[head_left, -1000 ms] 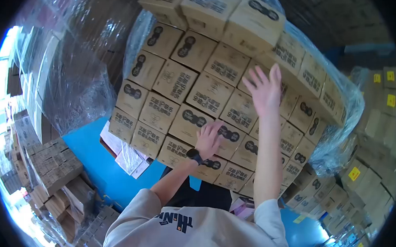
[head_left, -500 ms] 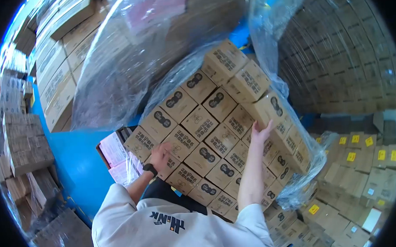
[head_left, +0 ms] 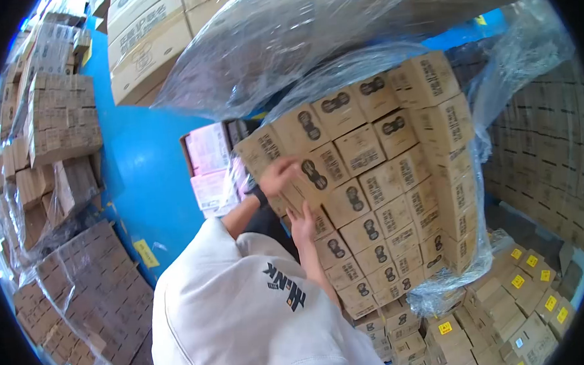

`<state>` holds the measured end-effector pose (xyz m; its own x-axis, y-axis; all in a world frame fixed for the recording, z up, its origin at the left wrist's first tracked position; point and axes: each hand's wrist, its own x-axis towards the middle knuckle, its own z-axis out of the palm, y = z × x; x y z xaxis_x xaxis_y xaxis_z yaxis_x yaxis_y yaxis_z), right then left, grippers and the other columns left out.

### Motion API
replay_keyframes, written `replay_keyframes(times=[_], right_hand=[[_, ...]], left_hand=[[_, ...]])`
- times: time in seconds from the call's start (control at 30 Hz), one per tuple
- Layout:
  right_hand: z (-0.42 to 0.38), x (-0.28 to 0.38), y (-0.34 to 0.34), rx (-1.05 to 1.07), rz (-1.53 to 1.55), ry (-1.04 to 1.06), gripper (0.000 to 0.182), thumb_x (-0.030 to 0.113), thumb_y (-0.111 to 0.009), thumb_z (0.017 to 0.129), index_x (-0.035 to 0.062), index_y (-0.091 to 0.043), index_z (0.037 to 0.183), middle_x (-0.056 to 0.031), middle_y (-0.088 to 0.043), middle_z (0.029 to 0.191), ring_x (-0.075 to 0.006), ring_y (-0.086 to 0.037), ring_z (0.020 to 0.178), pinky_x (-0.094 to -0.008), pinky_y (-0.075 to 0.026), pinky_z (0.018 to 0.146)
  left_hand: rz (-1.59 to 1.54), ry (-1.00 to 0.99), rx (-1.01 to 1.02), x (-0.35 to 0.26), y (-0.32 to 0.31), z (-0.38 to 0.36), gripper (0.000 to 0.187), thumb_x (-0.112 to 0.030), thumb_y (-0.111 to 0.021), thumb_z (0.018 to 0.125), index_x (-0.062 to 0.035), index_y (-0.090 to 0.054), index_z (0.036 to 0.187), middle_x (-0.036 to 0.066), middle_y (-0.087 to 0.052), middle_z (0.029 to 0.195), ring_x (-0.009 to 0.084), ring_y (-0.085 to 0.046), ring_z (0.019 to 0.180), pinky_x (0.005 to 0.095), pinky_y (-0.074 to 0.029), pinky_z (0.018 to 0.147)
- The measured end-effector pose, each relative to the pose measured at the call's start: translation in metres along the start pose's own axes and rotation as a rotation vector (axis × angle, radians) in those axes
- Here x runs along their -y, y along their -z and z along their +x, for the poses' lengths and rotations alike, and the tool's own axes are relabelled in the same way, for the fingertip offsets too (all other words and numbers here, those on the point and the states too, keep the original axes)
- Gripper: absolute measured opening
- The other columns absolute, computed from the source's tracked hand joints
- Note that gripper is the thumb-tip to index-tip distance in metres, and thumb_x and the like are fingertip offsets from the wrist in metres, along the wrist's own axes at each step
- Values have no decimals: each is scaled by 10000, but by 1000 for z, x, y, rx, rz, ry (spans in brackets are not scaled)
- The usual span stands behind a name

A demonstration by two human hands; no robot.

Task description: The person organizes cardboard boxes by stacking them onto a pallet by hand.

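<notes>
Bright, even daylight throughout, strongest at upper left. Strong fisheye distortion: straight carton edges bowed, black vignette ringing the round field. White glare streaks across the plastic wrap (head_left: 311, 36), veiling the print beneath. Soft shadows only, darkest under the stacked cartons (head_left: 384, 177) at right. Sharp at centre, smeared and softer toward the rim. Saturated blue floor (head_left: 146, 177), slightly overexposed.

— What are the hands on?
— The left hand (head_left: 280, 176) lies flat on a carton (head_left: 310, 171) in the stack of cartons (head_left: 387, 177); the right hand (head_left: 302, 223) presses the box just below.
— And around it?
— Clear plastic wrap (head_left: 311, 43) hangs open above; a blue floor (head_left: 142, 164) lies beside.
</notes>
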<state>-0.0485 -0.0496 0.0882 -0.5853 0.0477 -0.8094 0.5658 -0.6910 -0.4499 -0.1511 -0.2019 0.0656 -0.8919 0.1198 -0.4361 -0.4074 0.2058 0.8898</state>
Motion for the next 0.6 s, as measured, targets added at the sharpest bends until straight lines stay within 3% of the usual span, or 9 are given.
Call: replay_keyframes(times=[0.03,0.13,0.23,0.27,0.37,0.4,0.5,0.6], right_hand=[[1,-13,-9,29,-51,-25,615,305,-606,937,149,-291,1442,-75,-420,1419,-248,-439,1267,-464,-394,1020],[4,-44,-33,152,-445,-77,615,345,-605,937,116,-301,1420,-66,-409,1407,-220,-457,1242,-445,-393,1011],[31,-60,-53,223,-695,-34,617,352,-607,931,-21,-345,1346,-169,-472,1321,-233,-494,1176,-395,-436,948],[24,-55,-68,99,-601,-45,514,323,-601,931,-42,-432,1251,-178,-561,1192,-230,-563,1066,-371,-464,886],[50,-62,-60,177,-871,75,469,272,-608,927,-53,-443,1222,-175,-611,1082,-225,-596,997,-354,-481,850],[54,-63,-60,225,-850,158,443,237,-608,927,-63,-449,1212,-176,-640,1002,-244,-627,923,-347,-492,822],[62,-50,-62,308,-910,160,441,225,-606,927,-72,-450,1214,-173,-661,949,-248,-646,870,-339,-502,788],[72,-45,-46,379,-1023,171,565,204,-620,913,-62,-370,1344,-158,-678,933,-240,-653,809,-323,-510,743]], left_hand=[[-113,109,-6,3,21,-4,504,-269,-579,945,-21,-469,1369,117,-516,1357,197,-523,1200,331,-427,992],[-70,-105,-178,-4,68,-16,450,-249,-572,949,-15,-515,1329,115,-575,1287,191,-577,1127,331,-465,946],[-67,-2,-241,8,100,-4,387,-202,-578,940,-20,-562,1282,97,-634,1200,198,-609,1075,341,-489,915],[-6,-87,-358,20,100,7,334,-237,-561,946,-14,-625,1187,134,-686,1082,258,-662,980,360,-509,859],[445,5,-410,47,113,36,367,-316,-521,957,-4,-661,1091,204,-680,1005,344,-661,933,391,-506,827],[460,16,-426,40,115,39,452,-396,-461,969,-2,-678,1021,250,-657,975,408,-628,912,425,-495,806],[676,33,-382,27,123,47,570,-476,-338,985,-34,-698,989,265,-659,933,447,-618,908,499,-471,844],[739,277,-226,20,126,51,661,-527,-256,985,-42,-705,959,279,-657,878,467,-619,891,520,-463,845]])
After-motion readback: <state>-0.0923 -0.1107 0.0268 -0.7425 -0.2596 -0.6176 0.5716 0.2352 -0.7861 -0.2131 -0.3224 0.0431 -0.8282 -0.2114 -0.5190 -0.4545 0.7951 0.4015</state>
